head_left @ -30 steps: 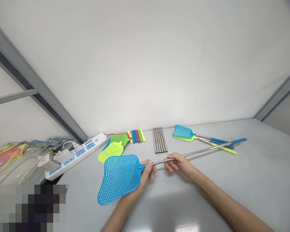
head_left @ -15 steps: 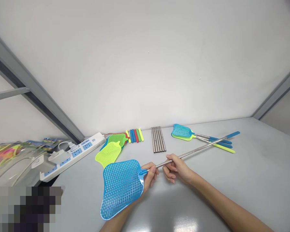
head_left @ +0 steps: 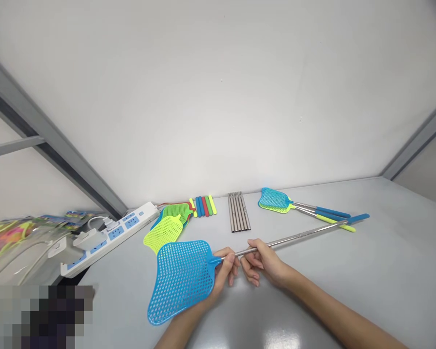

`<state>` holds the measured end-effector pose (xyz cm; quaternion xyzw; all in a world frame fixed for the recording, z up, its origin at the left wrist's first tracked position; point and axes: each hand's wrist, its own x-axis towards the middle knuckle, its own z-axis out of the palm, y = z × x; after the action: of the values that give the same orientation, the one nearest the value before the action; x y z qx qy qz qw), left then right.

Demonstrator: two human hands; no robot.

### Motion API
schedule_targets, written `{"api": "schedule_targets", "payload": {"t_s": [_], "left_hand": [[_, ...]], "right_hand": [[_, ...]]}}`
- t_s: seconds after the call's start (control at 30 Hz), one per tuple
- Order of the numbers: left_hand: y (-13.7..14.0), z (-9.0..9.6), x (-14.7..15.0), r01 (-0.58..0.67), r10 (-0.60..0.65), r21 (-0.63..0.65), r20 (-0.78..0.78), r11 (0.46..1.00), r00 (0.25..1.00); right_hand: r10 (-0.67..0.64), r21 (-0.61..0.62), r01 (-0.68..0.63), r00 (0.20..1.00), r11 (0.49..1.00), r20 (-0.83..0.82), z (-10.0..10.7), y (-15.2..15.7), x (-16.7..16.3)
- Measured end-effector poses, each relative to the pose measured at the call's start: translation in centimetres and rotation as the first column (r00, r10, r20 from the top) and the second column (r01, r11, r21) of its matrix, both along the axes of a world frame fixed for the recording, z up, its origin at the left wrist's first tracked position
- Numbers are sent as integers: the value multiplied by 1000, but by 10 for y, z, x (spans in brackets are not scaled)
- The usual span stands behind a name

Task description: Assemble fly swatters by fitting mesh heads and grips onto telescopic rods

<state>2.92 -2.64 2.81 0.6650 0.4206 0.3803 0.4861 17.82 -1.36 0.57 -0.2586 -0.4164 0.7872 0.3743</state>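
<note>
A blue fly swatter (head_left: 183, 278) with an extended metal rod and a blue grip is held up over the table. My left hand (head_left: 225, 271) pinches the rod just by the swatter's head and is partly hidden behind it. Farther along, my right hand (head_left: 263, 261) is closed on the same rod with thumb and forefinger. The rod slants away to the right, its blue grip passing in front of a yellow-green handle (head_left: 334, 221). That handle belongs to a small pile of swatters (head_left: 274, 198) with blue and yellow-green heads.
Loose swatter heads (head_left: 163, 232) in yellow-green, green and other colours lie at the left. Behind are several coloured grips (head_left: 205, 206) and a row of metal rods (head_left: 239, 212). A white power strip (head_left: 111, 237) with plugs and plastic-wrapped packages (head_left: 25, 237) stand far left.
The swatter's grip end has swung down and slightly right, so the rod lies flatter in view. Both hands keep their hold on the rod.
</note>
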Motion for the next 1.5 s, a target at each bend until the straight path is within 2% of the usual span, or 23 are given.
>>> {"api": "schedule_targets", "payload": {"t_s": [0.4, 0.57, 0.77, 1.0, 1.13, 1.23, 1.3, 1.4, 1.5], "left_hand": [[-5, 10, 6, 29, -20, -102, 90, 994, 996], [-5, 7, 4, 66, -53, -114, 109, 991, 993], [-5, 7, 4, 112, -100, -135, 90, 985, 991], [-7, 5, 8, 134, -98, -173, 200, 976, 975], [-8, 8, 11, 95, -49, -201, 219, 975, 974], [-7, 7, 11, 65, -25, -188, 208, 980, 978], [-6, 3, 10, 68, -36, -163, 194, 984, 980], [-4, -7, 8, 101, -56, -161, 262, 982, 964], [-1, -16, 10, 25, 37, -176, 337, 984, 941]], "right_hand": [[4, 33, -4, 1000, 999, 5, -12, 0, -6], [-9, 64, 5, 998, 998, 67, -8, -2, -7], [26, 43, -33, 990, 999, 140, -6, -5, -8], [16, 24, -24, 966, 999, 258, -8, -6, -10], [18, 45, -33, 954, 998, 301, -3, -6, -10], [-21, 102, -14, 942, 995, 336, 0, -8, -9], [-59, 188, -10, 933, 982, 356, -1, -8, -8], [-123, 322, -5, 919, 947, 376, -6, -6, -7], [-199, 389, 30, 894, 921, 401, -9, -1, -6]]}}
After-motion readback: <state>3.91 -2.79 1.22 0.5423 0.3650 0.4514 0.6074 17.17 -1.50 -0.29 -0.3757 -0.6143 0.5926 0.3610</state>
